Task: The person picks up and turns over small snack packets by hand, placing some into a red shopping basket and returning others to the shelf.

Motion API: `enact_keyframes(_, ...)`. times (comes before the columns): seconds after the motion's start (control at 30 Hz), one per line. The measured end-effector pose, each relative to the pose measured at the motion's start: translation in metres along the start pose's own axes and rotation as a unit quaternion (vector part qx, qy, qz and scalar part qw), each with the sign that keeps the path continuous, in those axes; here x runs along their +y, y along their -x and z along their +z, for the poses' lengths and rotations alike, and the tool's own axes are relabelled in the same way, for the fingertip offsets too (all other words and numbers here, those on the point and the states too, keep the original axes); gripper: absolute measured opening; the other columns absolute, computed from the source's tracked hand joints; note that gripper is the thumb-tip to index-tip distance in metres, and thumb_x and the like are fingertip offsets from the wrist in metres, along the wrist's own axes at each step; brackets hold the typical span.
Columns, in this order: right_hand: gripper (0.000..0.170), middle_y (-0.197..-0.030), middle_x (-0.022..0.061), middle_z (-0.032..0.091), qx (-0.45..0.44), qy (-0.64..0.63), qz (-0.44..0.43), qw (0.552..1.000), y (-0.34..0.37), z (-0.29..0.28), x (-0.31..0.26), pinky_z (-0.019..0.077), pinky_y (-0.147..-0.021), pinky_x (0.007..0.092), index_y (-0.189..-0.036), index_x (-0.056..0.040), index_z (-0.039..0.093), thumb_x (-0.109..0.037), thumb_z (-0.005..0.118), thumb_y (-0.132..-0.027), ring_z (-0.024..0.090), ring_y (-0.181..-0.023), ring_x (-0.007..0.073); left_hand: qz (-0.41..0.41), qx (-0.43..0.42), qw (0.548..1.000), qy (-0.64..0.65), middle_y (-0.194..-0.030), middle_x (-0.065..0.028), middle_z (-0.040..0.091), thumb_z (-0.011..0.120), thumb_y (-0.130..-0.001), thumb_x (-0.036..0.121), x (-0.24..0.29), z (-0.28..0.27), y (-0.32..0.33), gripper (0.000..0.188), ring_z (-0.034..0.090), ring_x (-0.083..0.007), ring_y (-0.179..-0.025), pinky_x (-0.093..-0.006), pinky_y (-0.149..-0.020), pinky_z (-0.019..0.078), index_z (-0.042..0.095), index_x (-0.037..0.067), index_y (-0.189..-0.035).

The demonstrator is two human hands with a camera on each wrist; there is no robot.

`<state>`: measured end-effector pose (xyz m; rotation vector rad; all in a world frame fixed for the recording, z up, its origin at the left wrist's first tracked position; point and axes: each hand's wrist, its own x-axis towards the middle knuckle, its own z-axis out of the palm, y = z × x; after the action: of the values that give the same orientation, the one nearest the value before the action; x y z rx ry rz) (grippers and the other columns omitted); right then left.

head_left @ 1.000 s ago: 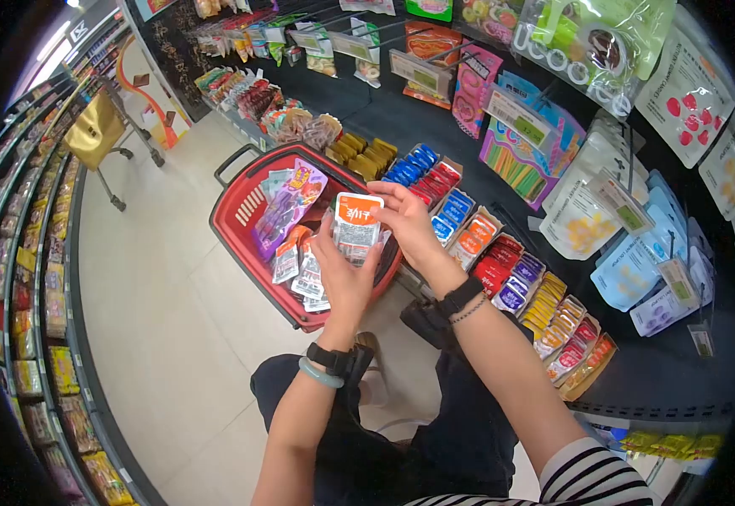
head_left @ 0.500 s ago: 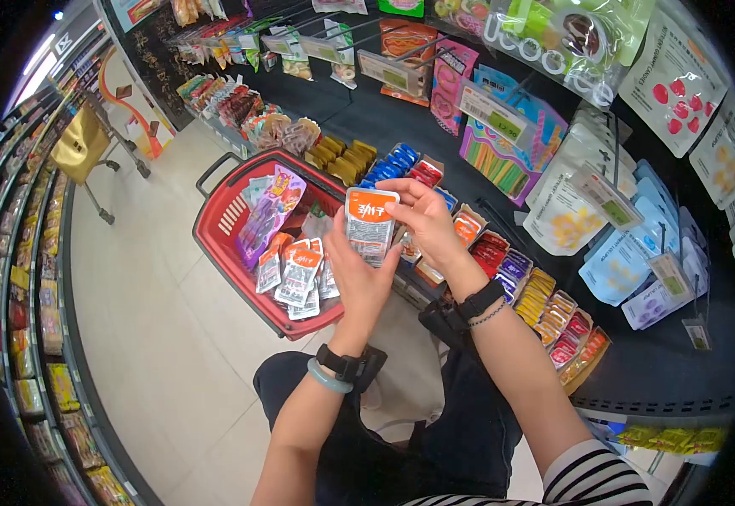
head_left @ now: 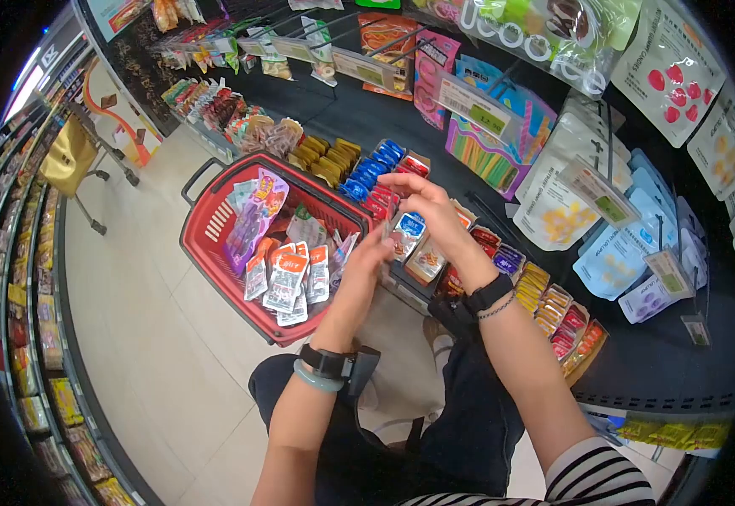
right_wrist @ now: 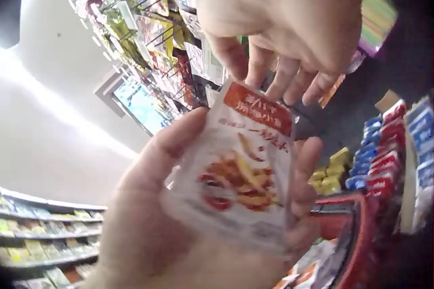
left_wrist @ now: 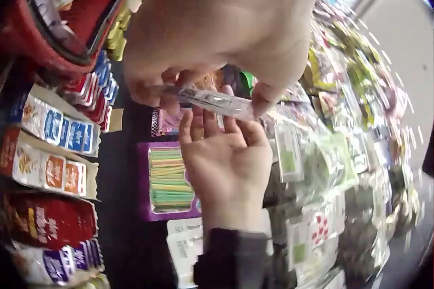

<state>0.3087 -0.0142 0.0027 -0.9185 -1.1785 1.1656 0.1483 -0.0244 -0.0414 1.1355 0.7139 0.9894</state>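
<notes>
My left hand (head_left: 366,263) grips a small white-and-orange snack packet (right_wrist: 237,167) between its thumb and fingers. A picture of food covers the side seen in the right wrist view. The left wrist view catches the same packet (left_wrist: 217,103) nearly edge-on. Beside its top end is my right hand (head_left: 436,221), with fingers extended and palm turned toward the packet in the left wrist view. Left of both hands stands a red shopping basket (head_left: 201,246). Inside are several white-and-orange packets (head_left: 285,282) and a long purple packet (head_left: 253,223).
A dark shelf (head_left: 502,270) runs along the right with boxed rows of small packets, including blue packets (head_left: 376,169). Bags (head_left: 565,194) hang on hooks above it. Across the tiled floor (head_left: 131,320) are a snack shelf (head_left: 34,320) and a cart with a gold bag (head_left: 70,156).
The packet has turned from facing the head camera to nearly edge-on. My right hand's fingers have come away from its front. The head view has shifted, with the basket appearing further left.
</notes>
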Motion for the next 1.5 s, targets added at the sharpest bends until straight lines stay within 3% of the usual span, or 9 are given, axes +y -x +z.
enact_keyframes(0.03,0.030,-0.100,0.0042,0.059,-0.024,0.067,0.010,0.997,0.002,-0.003,0.001,0.0426,-0.080,0.0277,-0.107,-0.0005,0.056,-0.006,0.050,-0.079,0.054,-0.092,0.0111,-0.151,-0.069,0.975,0.150,-0.113,-0.0144,0.054,0.048,-0.086,0.029,0.003,-0.003,0.000,0.045,0.053,-0.0182,-0.094,-0.0294,-0.078,0.0428,0.044,0.002,-0.120)
enact_keyframes(0.1,0.028,-0.097,0.0040,0.059,-0.056,0.095,0.041,0.993,0.005,-0.011,0.004,0.0429,-0.078,0.0265,-0.105,-0.0010,0.057,-0.007,0.054,-0.078,0.054,-0.088,0.0106,-0.147,-0.108,0.960,0.211,-0.104,-0.0111,0.060,0.041,-0.087,0.039,0.010,0.001,-0.002,0.046,0.057,-0.0158,-0.086,-0.0268,-0.070,0.0451,0.047,0.004,-0.118)
enact_keyframes(0.23,0.026,-0.086,0.0037,0.061,-0.045,0.227,0.037,0.972,0.008,-0.044,0.030,0.0446,-0.074,0.0273,-0.097,0.0000,0.059,-0.011,0.063,-0.073,0.056,-0.079,0.0117,-0.255,-0.031,0.929,0.264,-0.113,-0.0126,0.054,0.043,-0.087,0.041,-0.006,-0.003,-0.013,0.049,0.055,-0.0226,-0.093,-0.0352,-0.081,0.0435,0.044,0.006,-0.122)
enact_keyframes(0.4,0.024,-0.092,0.0209,0.060,0.123,0.506,0.110,0.847,0.024,-0.078,0.035,0.0452,-0.075,0.0421,-0.096,-0.0075,0.062,-0.012,0.058,-0.072,0.058,-0.088,0.0350,-0.267,0.139,0.932,0.201,-0.125,-0.0119,0.039,0.049,-0.085,0.039,-0.049,0.010,-0.026,0.057,0.033,-0.0278,-0.118,-0.0437,-0.101,0.0225,0.034,0.005,-0.128)
enact_keyframes(0.57,0.027,-0.091,0.0211,0.061,0.133,0.552,0.202,0.798,0.024,-0.113,0.071,0.0466,-0.076,0.0423,-0.096,-0.0101,0.064,-0.011,0.057,-0.070,0.059,-0.088,0.0343,-0.284,0.132,0.923,0.223,-0.123,-0.0117,0.039,0.047,-0.087,0.030,-0.098,0.035,-0.043,0.044,0.034,-0.0267,-0.118,-0.0389,-0.101,0.0239,0.039,0.002,-0.120)
enact_keyframes(0.73,0.028,-0.086,0.0216,0.061,0.098,0.555,0.199,0.801,0.019,-0.120,0.103,0.0463,-0.074,0.0406,-0.091,-0.0083,0.065,-0.007,0.057,-0.064,0.059,-0.084,0.0355,-0.291,0.112,0.924,0.220,-0.069,0.0007,0.041,0.047,-0.086,0.017,-0.150,0.047,-0.057,0.010,0.039,-0.0122,-0.062,-0.0263,-0.061,0.0366,0.049,0.010,-0.080)
enact_keyframes(1.07,0.016,-0.085,0.0254,0.059,0.061,0.662,0.186,0.723,0.016,-0.110,0.154,0.0507,-0.071,0.0407,-0.088,-0.0053,0.065,-0.007,0.057,-0.075,0.060,-0.083,0.0357,-0.376,0.257,0.873,0.177,-0.065,-0.0048,0.049,0.050,-0.082,0.012,-0.179,0.065,-0.081,0.016,0.045,-0.0119,-0.051,-0.0270,-0.043,0.0361,0.057,0.000,-0.089)
enact_keyframes(1.37,0.028,-0.109,0.0232,0.050,0.028,0.677,0.232,0.698,0.022,-0.098,0.162,0.0466,-0.082,0.0418,-0.098,-0.0033,0.061,-0.014,0.063,-0.073,0.053,-0.100,0.0373,-0.339,0.173,0.916,0.128,-0.083,-0.0102,0.049,0.035,-0.086,0.006,-0.306,0.029,-0.100,0.028,0.053,-0.0233,-0.070,-0.0362,-0.053,0.0475,0.044,-0.001,-0.112)
enact_keyframes(1.5,0.031,-0.112,0.0233,0.047,0.032,0.685,0.226,0.692,0.019,-0.095,0.161,0.0437,-0.087,0.0411,-0.100,-0.0041,0.060,-0.012,0.065,-0.070,0.051,-0.102,0.0368,-0.376,0.223,0.891,0.123,-0.091,-0.0121,0.059,0.053,-0.082,0.016,-0.220,0.047,-0.082,0.032,0.058,-0.0213,-0.066,-0.0341,-0.050,0.0441,0.055,-0.007,-0.104)
